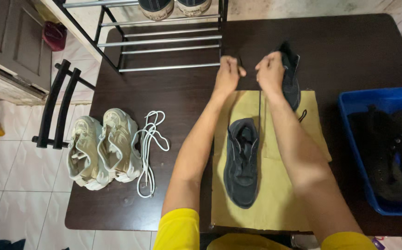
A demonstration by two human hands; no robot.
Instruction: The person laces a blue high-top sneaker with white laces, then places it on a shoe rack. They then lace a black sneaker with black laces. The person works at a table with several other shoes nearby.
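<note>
A black sneaker (242, 162) lies on a tan paper sheet (279, 203) on the dark table. A black shoelace (259, 106) runs taut from its eyelets up to my hands. My left hand (227, 74) and my right hand (270, 71) are both stretched far over the table, fingers pinched on the lace ends. A second black sneaker (292, 81) lies just right of my right hand, partly hidden behind it.
A pair of cream sneakers (101, 148) and loose white laces (149, 148) lie at the table's left. A blue bin (349, 139) holding dark shoes stands at the right. A metal shoe rack (164, 41) stands at the back, a black chair (55, 106) beside the table.
</note>
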